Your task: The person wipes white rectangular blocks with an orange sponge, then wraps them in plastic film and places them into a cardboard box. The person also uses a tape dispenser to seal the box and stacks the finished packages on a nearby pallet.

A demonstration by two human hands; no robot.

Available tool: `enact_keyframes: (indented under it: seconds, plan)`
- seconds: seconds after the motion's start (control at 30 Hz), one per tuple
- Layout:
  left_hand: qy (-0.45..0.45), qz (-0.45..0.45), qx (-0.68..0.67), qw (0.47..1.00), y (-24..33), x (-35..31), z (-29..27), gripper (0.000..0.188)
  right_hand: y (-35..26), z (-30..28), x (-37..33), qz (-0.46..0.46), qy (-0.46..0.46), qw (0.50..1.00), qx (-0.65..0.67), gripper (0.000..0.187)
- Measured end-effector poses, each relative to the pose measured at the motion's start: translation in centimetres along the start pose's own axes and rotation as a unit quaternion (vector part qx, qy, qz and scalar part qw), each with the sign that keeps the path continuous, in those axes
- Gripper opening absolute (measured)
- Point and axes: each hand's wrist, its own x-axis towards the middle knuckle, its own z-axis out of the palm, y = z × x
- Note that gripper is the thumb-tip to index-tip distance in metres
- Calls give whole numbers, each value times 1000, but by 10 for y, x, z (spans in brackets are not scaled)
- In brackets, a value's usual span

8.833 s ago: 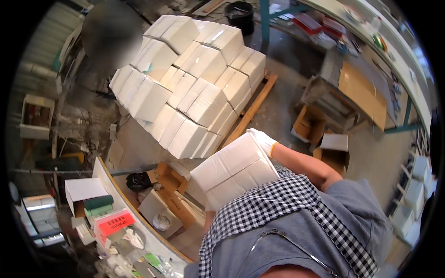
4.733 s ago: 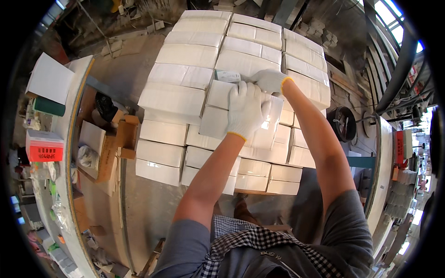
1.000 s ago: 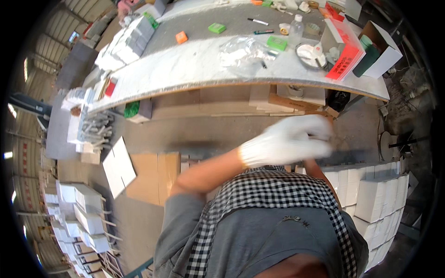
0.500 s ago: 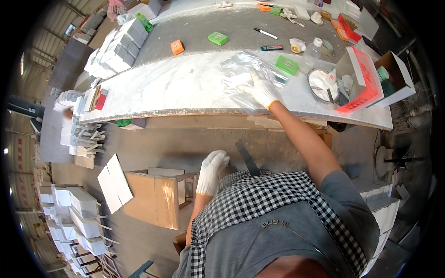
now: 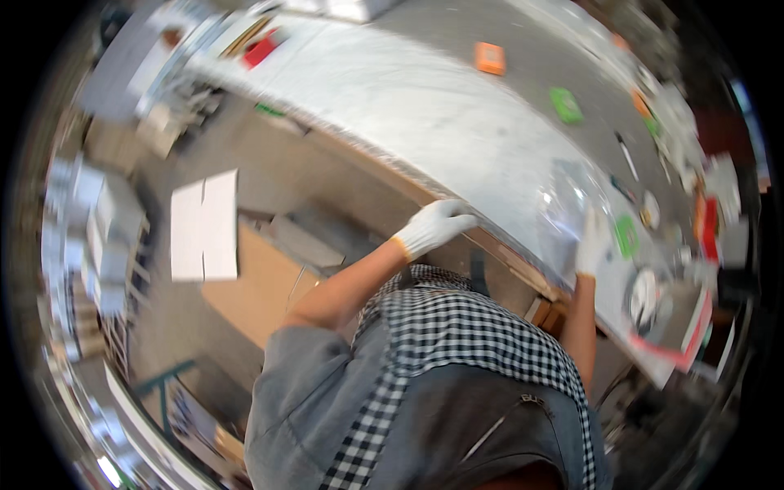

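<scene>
My left hand (image 5: 437, 228), in a white knitted glove, is at the front edge of the white-topped table (image 5: 392, 106). Its thumb and fingers are apart and nothing shows in them. Farther right, my right hand (image 5: 594, 245), also gloved, rests on clear plastic bags (image 5: 563, 208) near the table's front. Its fingers are smeared by motion, so whether they grip the plastic is unclear. Just right of that hand lies a small green box (image 5: 626, 237). A second green box (image 5: 565, 105) and an orange box (image 5: 490, 58) lie farther back on the grey part.
A marker (image 5: 627, 155) lies behind the bags. To the right stand a round container of white paste (image 5: 645, 298) and a red-and-white box (image 5: 694, 331). A red box (image 5: 261, 49) sits at the table's far left. Below are a cardboard box (image 5: 257, 286) and a white slotted board (image 5: 204, 227).
The whole view has turned to the left and is blurred. My left hand has risen from beside my apron to the table edge. The right hand is still at the plastic bags.
</scene>
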Motion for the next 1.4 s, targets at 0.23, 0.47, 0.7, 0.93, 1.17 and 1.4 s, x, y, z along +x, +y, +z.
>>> enact_keyframes:
  seconds: [0.23,0.47,0.7,0.93,1.17,1.4]
  plan:
    - [122,-95,-53,986,-57,-15,-12,47,-53,10,31,81,40,995,-31,43]
    - [285,-215,-94,929,-141,-99,44,48,-52,52,75,-22,-121,989,82,36]
    - [435,-272,-309,801,-273,-218,211,32,-30,104,72,-256,-187,948,-14,43]
    - [567,-498,-357,550,-317,-340,294,42,-98,89,37,-226,-335,911,-86,42]
    - [573,-624,-216,487,-415,-450,292,51,-103,87,-3,-329,-341,877,-77,39]
    - [569,-699,-175,397,-575,-549,269,64,-145,31,-69,-280,-379,821,-323,46]
